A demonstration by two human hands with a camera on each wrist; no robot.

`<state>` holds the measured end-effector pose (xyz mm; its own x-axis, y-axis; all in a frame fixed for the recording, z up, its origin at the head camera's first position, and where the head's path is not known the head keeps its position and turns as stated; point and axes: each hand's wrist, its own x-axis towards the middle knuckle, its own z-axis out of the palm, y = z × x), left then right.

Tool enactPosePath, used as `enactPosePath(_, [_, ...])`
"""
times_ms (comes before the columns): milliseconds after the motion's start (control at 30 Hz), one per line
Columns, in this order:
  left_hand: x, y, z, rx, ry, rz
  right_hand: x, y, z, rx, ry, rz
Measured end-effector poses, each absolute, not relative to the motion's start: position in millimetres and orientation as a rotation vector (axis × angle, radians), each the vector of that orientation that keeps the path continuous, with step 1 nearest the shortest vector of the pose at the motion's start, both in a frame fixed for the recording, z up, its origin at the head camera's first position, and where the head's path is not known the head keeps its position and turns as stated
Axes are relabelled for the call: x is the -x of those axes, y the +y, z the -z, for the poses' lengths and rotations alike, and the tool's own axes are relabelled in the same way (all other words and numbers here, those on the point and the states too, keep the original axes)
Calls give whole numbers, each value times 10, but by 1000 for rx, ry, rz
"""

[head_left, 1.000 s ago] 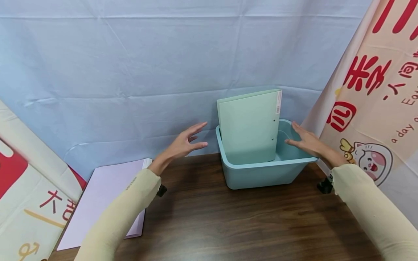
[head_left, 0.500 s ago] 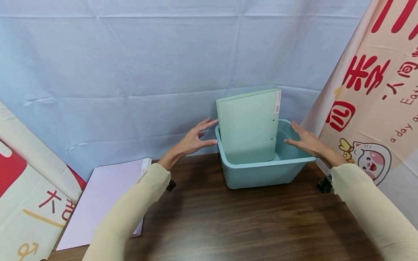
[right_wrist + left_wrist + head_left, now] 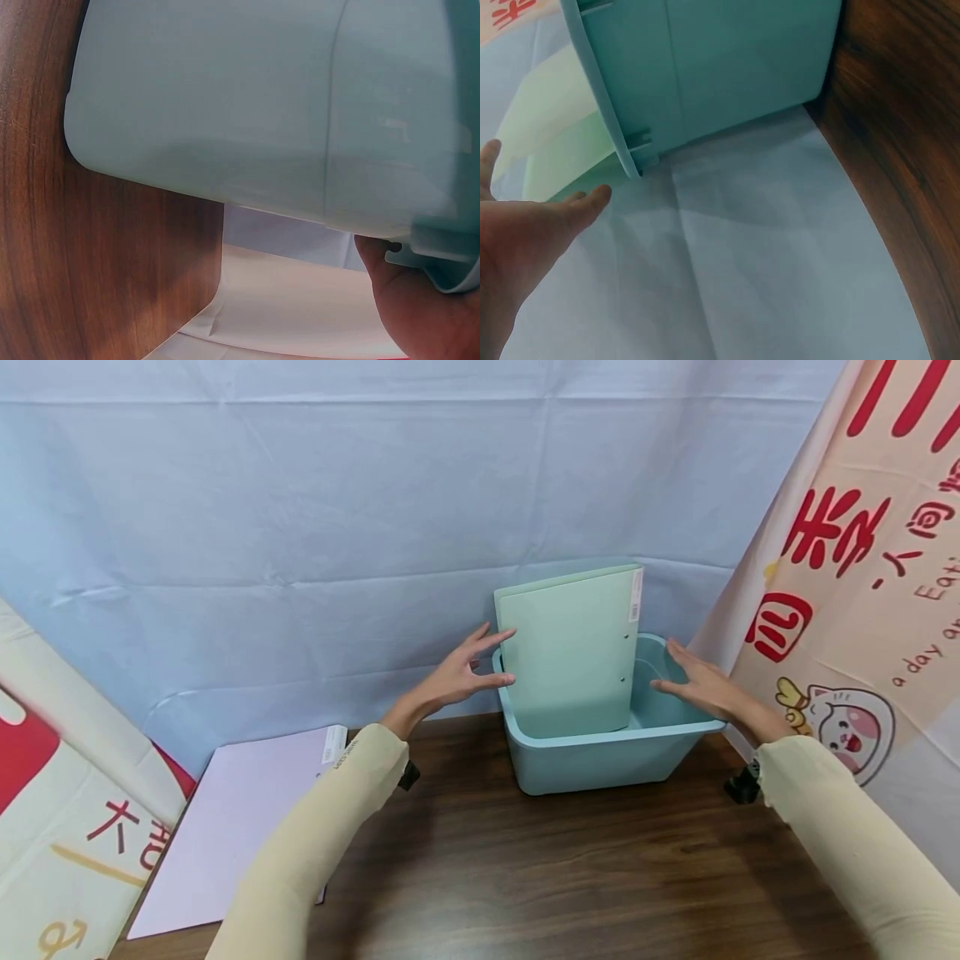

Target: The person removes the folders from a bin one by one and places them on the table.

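Note:
A pale green folder stands in the left part of a blue-green plastic bin, leaning slightly, with a white label by its right edge. My left hand is at the bin's left end, fingers and thumb spread near the folder's left edge. In the left wrist view, a gap shows between the hand and the bin's rim. My right hand is over the bin's right end, thumb and forefinger apart. The right wrist view shows that hand at the rim; its other fingers are mostly hidden.
A lilac folder lies flat at the left of the dark wooden table, partly covered by my left sleeve. A pale blue cloth hangs behind, and a printed cloth hangs close beside the bin on the right.
My left hand has moved right, from beside the bin to the left rim and the green folder's edge. The right hand, bin and folders have stayed put.

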<state>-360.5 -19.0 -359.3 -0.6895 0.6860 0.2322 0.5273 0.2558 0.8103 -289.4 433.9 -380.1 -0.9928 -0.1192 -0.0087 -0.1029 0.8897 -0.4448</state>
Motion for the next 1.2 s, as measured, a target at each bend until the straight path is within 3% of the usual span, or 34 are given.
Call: enactPosePath(1200, [3931, 361, 3737, -1133, 2280, -1714, 2889, 4342, 3801, 194, 3003, 710])
